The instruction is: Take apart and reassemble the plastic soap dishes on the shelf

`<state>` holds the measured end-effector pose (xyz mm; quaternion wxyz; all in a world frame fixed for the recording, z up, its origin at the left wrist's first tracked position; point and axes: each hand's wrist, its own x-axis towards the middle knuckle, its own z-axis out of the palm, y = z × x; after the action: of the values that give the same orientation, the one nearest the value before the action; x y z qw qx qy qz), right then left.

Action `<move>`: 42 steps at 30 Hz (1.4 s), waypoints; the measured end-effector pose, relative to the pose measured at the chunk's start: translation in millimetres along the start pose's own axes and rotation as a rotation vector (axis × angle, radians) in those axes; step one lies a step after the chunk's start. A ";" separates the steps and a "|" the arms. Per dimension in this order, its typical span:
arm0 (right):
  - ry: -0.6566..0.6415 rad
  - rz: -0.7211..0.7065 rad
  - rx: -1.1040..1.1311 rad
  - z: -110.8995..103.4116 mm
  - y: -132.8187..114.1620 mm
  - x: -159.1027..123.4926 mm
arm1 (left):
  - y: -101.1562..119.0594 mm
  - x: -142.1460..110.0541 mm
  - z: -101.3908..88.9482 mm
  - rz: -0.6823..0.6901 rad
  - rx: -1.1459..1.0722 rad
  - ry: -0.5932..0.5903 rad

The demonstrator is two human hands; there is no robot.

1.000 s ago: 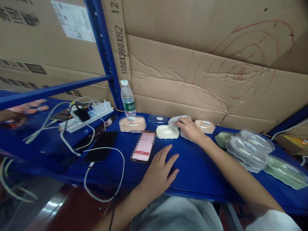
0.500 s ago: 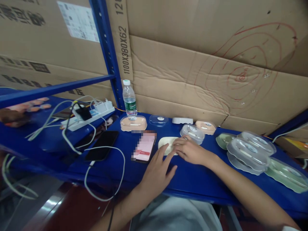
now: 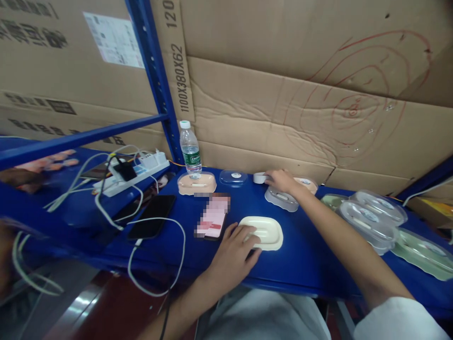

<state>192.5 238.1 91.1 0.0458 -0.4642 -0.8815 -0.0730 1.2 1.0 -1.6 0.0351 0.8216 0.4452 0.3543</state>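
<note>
My left hand (image 3: 234,251) rests on the left end of a cream soap-dish tray (image 3: 264,232) near the front edge of the blue shelf (image 3: 304,264), fingers laid over its rim. My right hand (image 3: 282,180) reaches to the back of the shelf and its fingers close on a white piece (image 3: 259,177) by the cardboard wall. A clear plastic lid (image 3: 282,198) lies just under that wrist, and a peach tray (image 3: 308,183) sits behind the hand.
A water bottle (image 3: 189,150) stands above a peach tray (image 3: 197,183); a clear lid (image 3: 232,177) lies beside it. Two phones (image 3: 152,216) (image 3: 212,216), cables and a power strip (image 3: 132,174) fill the left. Stacked clear lids and green trays (image 3: 375,219) lie on the right.
The cream tray has come toward the front edge and my left hand now lies on it. My right hand left the tray and reached back to the white piece.
</note>
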 end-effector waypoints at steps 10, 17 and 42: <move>0.386 -0.300 0.155 1.0 -58.0 -132.1 | -1.8 -2.1 2.4 -0.087 0.021 0.090; 0.350 -0.414 0.334 26.6 -83.1 -177.0 | -6.1 -1.3 8.4 -0.029 0.050 0.081; 0.247 -0.505 0.395 38.6 -77.1 -185.5 | -4.6 -1.2 6.7 -0.055 0.083 0.116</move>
<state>233.2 51.0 18.9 0.2218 -0.2009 -0.9535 0.0345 1.7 4.6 -9.0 -0.0151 0.7878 0.4834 0.3814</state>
